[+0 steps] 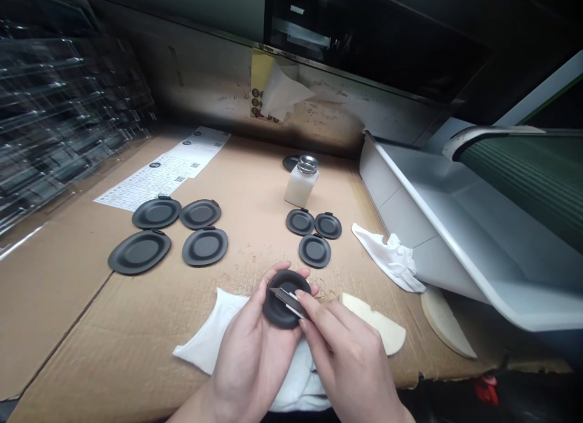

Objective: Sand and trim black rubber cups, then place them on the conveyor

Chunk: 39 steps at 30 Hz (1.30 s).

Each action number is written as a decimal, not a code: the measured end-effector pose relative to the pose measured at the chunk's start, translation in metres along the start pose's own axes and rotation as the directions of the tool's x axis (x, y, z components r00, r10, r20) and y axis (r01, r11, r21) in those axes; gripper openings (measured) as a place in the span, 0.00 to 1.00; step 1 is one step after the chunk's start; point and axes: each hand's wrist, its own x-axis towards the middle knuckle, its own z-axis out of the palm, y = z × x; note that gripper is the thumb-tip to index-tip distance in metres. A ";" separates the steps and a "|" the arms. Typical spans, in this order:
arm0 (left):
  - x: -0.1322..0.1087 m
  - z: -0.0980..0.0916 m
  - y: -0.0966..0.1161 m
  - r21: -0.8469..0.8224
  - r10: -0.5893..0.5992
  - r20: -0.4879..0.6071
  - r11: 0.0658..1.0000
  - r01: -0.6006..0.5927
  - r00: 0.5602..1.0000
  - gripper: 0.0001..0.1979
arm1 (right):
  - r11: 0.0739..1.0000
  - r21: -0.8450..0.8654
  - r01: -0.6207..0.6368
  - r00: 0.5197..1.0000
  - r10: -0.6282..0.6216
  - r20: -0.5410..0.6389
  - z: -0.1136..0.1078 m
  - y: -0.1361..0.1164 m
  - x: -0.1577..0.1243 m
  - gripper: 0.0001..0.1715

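Note:
My left hand (255, 344) cups a small black oval plastic piece (283, 314) with a sunken middle, thumb on its left rim and fingertips round the far side. My right hand (339, 335) pinches a slim blade (285, 297), pointed and metallic, whose tip lies over the piece's face. Most of its handle is hidden by my fingers. Under both hands lies a white cloth (291, 386). Similar black pieces stand in two groups beyond: larger ones (201, 247) at the left and smaller ones (314, 250) right of the middle.
A white pump bottle (300, 186) with a metal top stands at the back, a dark piece behind it. Printed sheets (155, 177) lie left, by stacked clear trays (68, 101). On the right are a grey bin (396, 207), a crumpled white cloth (387, 253) and cream pads (373, 320).

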 end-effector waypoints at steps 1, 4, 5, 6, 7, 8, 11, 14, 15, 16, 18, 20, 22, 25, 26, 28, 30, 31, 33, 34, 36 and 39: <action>0.000 0.000 0.000 0.003 0.000 -0.002 1.000 0.000 1.000 0.11 | 1.000 -0.002 0.003 1.000 -0.003 0.007 0.000 0.001 0.000 0.19; 0.000 0.000 0.000 0.009 0.002 -0.002 1.000 -0.002 1.000 0.11 | 1.000 -0.012 0.008 1.000 -0.007 0.028 -0.001 0.002 -0.002 0.20; 0.000 0.000 0.000 0.008 0.001 -0.001 1.000 -0.001 1.000 0.11 | 1.000 -0.013 0.010 0.999 -0.010 0.036 0.000 0.002 -0.002 0.20; -0.001 0.000 0.000 0.008 0.000 0.002 1.000 0.000 1.000 0.11 | 1.000 -0.014 0.011 0.999 -0.011 0.041 0.000 0.002 -0.002 0.20; -0.001 0.000 0.000 0.008 0.000 0.004 1.000 0.000 1.000 0.11 | 1.000 -0.013 0.012 0.999 -0.012 0.045 0.000 0.001 -0.002 0.20; -0.001 -0.001 0.000 0.010 -0.001 0.006 1.000 0.001 1.000 0.12 | 1.000 -0.007 0.009 0.999 -0.008 0.051 -0.001 0.001 -0.002 0.20; 0.000 -0.001 -0.001 0.013 0.010 -0.016 1.000 -0.010 1.000 0.12 | 0.999 0.035 -0.022 0.998 0.020 0.063 -0.009 0.002 0.000 0.18; 0.001 -0.001 -0.001 0.030 0.028 -0.030 0.999 -0.027 0.999 0.13 | 0.997 -0.004 -0.078 0.996 0.078 0.048 -0.026 0.016 0.002 0.17; 0.001 0.000 -0.001 0.048 0.031 -0.026 0.998 -0.030 0.999 0.13 | 0.994 -0.052 -0.094 0.995 0.096 0.039 -0.032 0.024 0.002 0.16; 0.001 0.000 -0.001 0.070 0.031 -0.021 0.997 -0.029 0.999 0.13 | 0.987 -0.112 -0.111 0.993 0.116 0.034 -0.038 0.035 0.003 0.16; -0.001 0.000 -0.002 0.118 0.019 -0.017 0.993 -0.017 1.000 0.14 | 0.961 -0.237 -0.143 0.987 0.157 0.039 -0.046 0.058 0.003 0.15; -0.003 0.001 -0.002 0.165 -0.004 -0.005 0.986 0.005 1.000 0.16 | 0.924 -0.335 -0.184 0.977 0.209 0.040 -0.049 0.078 0.004 0.15; -0.006 0.000 -0.002 0.223 -0.030 0.030 0.975 0.022 0.999 0.19 | 0.906 -0.374 -0.200 0.974 0.225 0.023 -0.049 0.086 0.007 0.15; -0.010 0.000 -0.004 0.315 -0.059 0.091 0.949 0.028 0.994 0.23 | 0.963 -0.247 -0.108 0.992 0.120 0.035 -0.046 0.068 0.017 0.17; -0.011 0.000 -0.004 0.344 -0.076 0.109 0.938 0.034 0.991 0.24 | 0.986 -0.162 -0.046 0.997 0.057 0.059 -0.046 0.056 0.022 0.16; -0.012 0.000 -0.005 0.396 -0.118 0.137 0.916 0.055 0.983 0.26 | 0.997 0.009 0.070 0.991 -0.071 0.115 -0.043 0.030 0.032 0.15; -0.012 -0.001 -0.005 0.438 -0.153 0.150 0.896 0.074 0.977 0.26 | 0.986 0.105 0.131 0.977 -0.146 0.152 -0.040 0.009 0.041 0.12; -0.012 -0.001 -0.005 0.452 -0.164 0.152 0.889 0.079 0.975 0.25 | 0.982 0.125 0.142 0.973 -0.162 0.167 -0.039 0.002 0.045 0.11; -0.012 -0.002 -0.004 0.468 -0.172 0.161 0.880 0.079 0.972 0.25 | 0.981 0.132 0.139 0.972 -0.161 0.173 -0.039 0.001 0.052 0.10; -0.012 -0.002 -0.004 0.467 -0.169 0.168 0.881 0.073 0.971 0.26 | 0.984 0.115 0.133 0.975 -0.151 0.166 -0.040 0.005 0.056 0.09; -0.012 -0.002 -0.004 0.440 -0.152 0.177 0.896 0.060 0.972 0.25 | 0.996 -0.042 0.079 0.985 -0.071 0.157 -0.044 0.025 0.065 0.10; -0.012 0.001 -0.003 0.366 -0.123 0.156 0.929 0.058 0.980 0.22 | 0.905 -0.412 -0.108 0.983 0.159 0.092 -0.049 0.067 0.080 0.11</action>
